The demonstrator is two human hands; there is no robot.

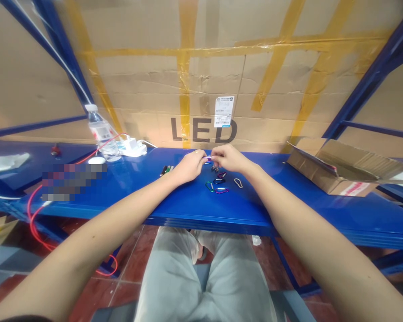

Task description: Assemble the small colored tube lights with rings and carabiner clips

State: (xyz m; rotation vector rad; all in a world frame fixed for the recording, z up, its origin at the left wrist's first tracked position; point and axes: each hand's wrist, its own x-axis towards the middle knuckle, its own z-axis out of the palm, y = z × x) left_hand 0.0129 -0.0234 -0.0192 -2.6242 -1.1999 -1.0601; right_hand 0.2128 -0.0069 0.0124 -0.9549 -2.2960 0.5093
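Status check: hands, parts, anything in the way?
Left hand and right hand pinching small purple piece, partly hidden. Carabiners loose on blue table, nearer the body. Cardboard box off right, water bottle off left, neither touching hands.

You wear pale grey trousers (174, 277), creased at the thighs. A dark sleeve edge (27, 319) shows on your left arm (97, 230).

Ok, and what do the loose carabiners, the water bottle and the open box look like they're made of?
Carabiners: probably metal with a glossy coloured finish, judging by their bright highlights, though they're too small to be sure. Water bottle: most likely clear, shiny plastic, since it's see-through with glints. Open box: matte brown cardboard, from its bare tan walls and creased flaps.
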